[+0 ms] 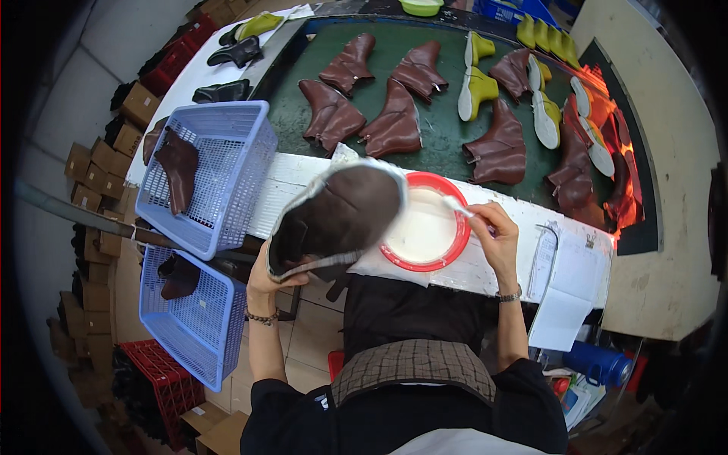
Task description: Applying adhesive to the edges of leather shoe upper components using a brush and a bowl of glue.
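My left hand (265,279) is closed around the opening of a dark brown boot upper (337,212), tilted over the near edge of the table. Motion smears its pale-edged far end, which overlaps the left side of a red bowl (453,254). White liquid (415,231), looking like glue, covers the bowl's inside. Between the pinched fingers of my right hand (497,236) is a small brush (457,205), its pale end over the bowl's right rim. Beyond the bowl, brown boot uppers (497,144) lie on a green conveyor belt (303,57).
Yellow-green soles (476,91) lie among the uppers; several stand near an orange-glowing heater opening (607,91). Two blue baskets (262,152) at left hold brown boots (178,167). Papers (561,296) hang off the table's right front edge, above a blue flask (595,364).
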Demonstrator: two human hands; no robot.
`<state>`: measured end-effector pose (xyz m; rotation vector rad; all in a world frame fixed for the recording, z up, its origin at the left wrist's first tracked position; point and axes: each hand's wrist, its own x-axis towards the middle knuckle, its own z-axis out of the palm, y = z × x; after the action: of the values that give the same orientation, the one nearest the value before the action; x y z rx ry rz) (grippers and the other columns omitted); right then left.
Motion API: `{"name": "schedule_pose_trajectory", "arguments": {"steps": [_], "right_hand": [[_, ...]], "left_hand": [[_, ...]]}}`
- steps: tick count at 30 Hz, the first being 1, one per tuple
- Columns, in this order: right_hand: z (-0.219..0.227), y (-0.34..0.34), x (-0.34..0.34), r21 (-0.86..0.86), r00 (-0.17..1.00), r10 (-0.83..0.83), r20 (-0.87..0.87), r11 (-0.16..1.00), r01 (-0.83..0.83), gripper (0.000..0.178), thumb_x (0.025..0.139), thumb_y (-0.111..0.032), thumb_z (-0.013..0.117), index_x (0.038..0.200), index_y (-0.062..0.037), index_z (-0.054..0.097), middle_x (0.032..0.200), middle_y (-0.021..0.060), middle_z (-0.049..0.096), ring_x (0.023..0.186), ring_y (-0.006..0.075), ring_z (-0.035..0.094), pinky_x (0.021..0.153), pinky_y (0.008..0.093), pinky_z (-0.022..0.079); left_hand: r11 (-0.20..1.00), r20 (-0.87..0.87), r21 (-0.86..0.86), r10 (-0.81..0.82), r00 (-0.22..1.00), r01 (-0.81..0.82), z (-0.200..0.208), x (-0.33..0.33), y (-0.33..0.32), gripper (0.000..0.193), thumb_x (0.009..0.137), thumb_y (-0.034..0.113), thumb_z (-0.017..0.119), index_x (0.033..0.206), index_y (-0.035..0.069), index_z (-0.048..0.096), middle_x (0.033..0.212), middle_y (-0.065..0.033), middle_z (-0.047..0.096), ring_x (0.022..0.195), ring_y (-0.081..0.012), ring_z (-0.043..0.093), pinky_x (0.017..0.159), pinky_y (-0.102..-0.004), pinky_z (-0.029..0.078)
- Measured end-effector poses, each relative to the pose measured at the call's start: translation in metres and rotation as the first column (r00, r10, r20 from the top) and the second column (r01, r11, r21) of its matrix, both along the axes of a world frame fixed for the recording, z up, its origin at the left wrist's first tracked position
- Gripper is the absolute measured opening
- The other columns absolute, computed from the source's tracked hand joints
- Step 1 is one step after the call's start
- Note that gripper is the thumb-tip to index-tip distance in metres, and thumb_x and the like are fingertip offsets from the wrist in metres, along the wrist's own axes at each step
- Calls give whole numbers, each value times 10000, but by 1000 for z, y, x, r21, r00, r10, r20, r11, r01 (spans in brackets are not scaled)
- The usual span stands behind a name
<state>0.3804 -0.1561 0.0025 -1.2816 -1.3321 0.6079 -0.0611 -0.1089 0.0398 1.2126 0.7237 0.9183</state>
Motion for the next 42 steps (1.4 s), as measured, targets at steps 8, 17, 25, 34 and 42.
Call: {"name": "schedule_pose_trajectory", "arguments": {"steps": [8,17,25,34,42], "right_hand": [[-70,11,39,-293,894,-295,-337,935,198,179,1086,-157,565,1150,-13,651,812,-28,561,543,23,444,451,203,342],[-83,11,29,-325,888,-364,-281,907,269,159,1105,-169,542,1125,-40,633,743,-49,518,502,10,400,406,194,295],[-66,21,34,-376,864,-344,-368,905,200,151,1100,-159,549,1129,-43,640,746,-59,528,528,12,420,429,196,313],[-9,273,-64,-38,868,318,382,944,-329,406,805,-45,829,1183,-33,680,1052,129,673,929,289,684,814,368,563],[-65,381,-152,-324,638,532,557,846,-422,722,659,-177,948,1317,-94,662,1218,145,578,1077,362,650,946,450,542]], "left_hand": [[965,317,-141,256,913,-221,-6,22,98,649,881,27,747,1482,0,503,1429,-134,609,1288,-270,614,1090,-399,504],[864,-24,168,484,875,-474,17,38,292,481,934,185,785,1356,44,603,1148,-76,712,975,-201,718,698,-378,654],[590,-523,796,785,332,-139,43,-6,434,667,813,332,841,1373,63,598,1218,-209,727,1138,-360,704,983,-426,528],[601,-557,773,796,236,-203,8,-32,452,601,850,268,816,1360,53,578,1206,-235,718,1142,-411,686,972,-461,525],[626,-558,757,769,311,-187,6,-30,454,653,830,222,829,1386,34,543,1282,-243,671,1186,-420,654,1009,-473,511]]}}
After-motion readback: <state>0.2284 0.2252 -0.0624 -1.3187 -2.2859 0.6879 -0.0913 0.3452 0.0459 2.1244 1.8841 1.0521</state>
